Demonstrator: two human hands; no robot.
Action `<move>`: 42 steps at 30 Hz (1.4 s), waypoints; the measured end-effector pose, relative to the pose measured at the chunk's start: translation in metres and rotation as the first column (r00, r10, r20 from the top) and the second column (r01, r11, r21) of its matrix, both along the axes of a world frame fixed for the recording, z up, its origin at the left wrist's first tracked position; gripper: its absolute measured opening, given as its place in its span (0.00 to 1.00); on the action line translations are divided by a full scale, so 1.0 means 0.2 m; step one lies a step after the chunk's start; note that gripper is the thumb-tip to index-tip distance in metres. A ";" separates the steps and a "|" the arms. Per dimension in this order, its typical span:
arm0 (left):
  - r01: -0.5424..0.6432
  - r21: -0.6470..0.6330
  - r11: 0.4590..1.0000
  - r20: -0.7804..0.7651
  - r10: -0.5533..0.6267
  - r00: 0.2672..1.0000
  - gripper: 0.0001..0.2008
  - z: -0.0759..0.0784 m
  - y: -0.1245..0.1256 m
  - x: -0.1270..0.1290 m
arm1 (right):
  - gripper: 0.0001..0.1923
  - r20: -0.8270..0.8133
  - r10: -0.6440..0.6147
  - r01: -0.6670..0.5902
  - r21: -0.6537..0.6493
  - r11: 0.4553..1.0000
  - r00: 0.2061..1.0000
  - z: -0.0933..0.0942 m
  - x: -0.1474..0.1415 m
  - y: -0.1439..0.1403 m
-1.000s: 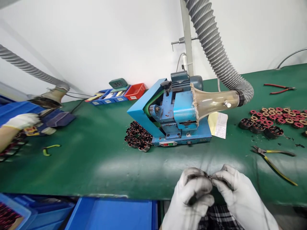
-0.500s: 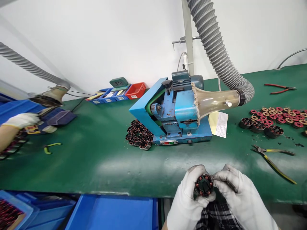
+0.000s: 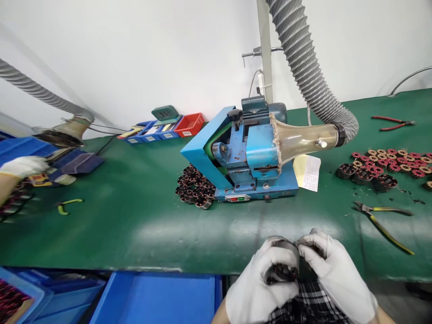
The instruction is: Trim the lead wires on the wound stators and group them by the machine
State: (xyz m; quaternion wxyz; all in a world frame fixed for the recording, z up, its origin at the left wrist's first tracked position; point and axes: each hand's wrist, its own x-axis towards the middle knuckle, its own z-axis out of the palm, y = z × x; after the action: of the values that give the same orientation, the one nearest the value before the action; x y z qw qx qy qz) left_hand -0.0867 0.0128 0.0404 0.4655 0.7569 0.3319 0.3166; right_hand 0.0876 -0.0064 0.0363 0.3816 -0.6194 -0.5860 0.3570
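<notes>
In white gloves, both my hands are above the bench's front edge, in front of my plaid clothing. My left hand [image 3: 258, 283] is wrapped round a motor stator [image 3: 281, 273], a metal ring with dark inner parts and copper windings, now tilted so that its outer side shows. Just right of it, my right hand [image 3: 334, 272] is closed in a pinch by the ring's upper edge. Whatever sits between those fingers is dark and too small to name. Similar stators [image 3: 195, 186] lie grouped left of a blue belt machine [image 3: 241, 153].
Diagonal cutters [image 3: 384, 225] and red-handled pliers [image 3: 393, 123] lie at right, near several wound cores [image 3: 388, 163]. A grey duct hose [image 3: 303, 58] joins the machine. Blue bins [image 3: 158, 297] stand below the bench's front edge. A co-worker's gloved hand [image 3: 25, 167] is at far left.
My left hand has turned the stator, so its wound face points lower and its metal side shows. The right hand stays beside it, fingers still pinched. The view has shifted slightly.
</notes>
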 end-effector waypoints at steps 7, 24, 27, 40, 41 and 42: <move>-0.233 0.447 0.864 -0.134 0.322 0.937 0.23 -0.19 -0.02 0.03 | 0.12 -0.020 0.099 -0.101 -0.108 0.989 0.995 -0.09 -0.01 0.04; -0.271 0.191 0.943 -0.310 0.320 0.895 0.25 -0.34 0.13 -0.04 | 0.15 0.674 0.440 -0.486 -0.136 0.863 0.593 -0.06 0.27 0.27; -0.343 0.247 0.906 -0.311 0.409 0.858 0.28 -0.36 0.08 0.00 | 0.14 0.562 0.400 -0.429 -0.087 0.899 0.724 -0.12 0.28 0.22; -0.077 0.178 0.981 -0.363 0.138 0.922 0.36 -0.32 0.09 -0.08 | 0.19 0.523 0.326 -0.525 0.290 0.800 0.787 -0.27 0.07 0.07; -0.048 0.202 0.978 -0.366 0.121 0.923 0.36 -0.32 0.12 -0.07 | 0.18 0.486 0.350 -0.525 0.289 0.801 0.801 -0.25 0.07 0.09; -0.032 0.231 0.972 -0.372 0.119 0.921 0.35 -0.31 0.13 -0.05 | 0.16 0.418 0.369 -0.504 0.278 0.818 0.830 -0.24 0.06 0.10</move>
State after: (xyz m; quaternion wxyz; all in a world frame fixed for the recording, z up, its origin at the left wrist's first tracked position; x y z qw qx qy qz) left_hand -0.0971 0.0390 -0.0224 0.2921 0.8375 0.4084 0.2153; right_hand 0.1002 0.0127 -0.0114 0.2905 -0.4333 -0.8288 0.2024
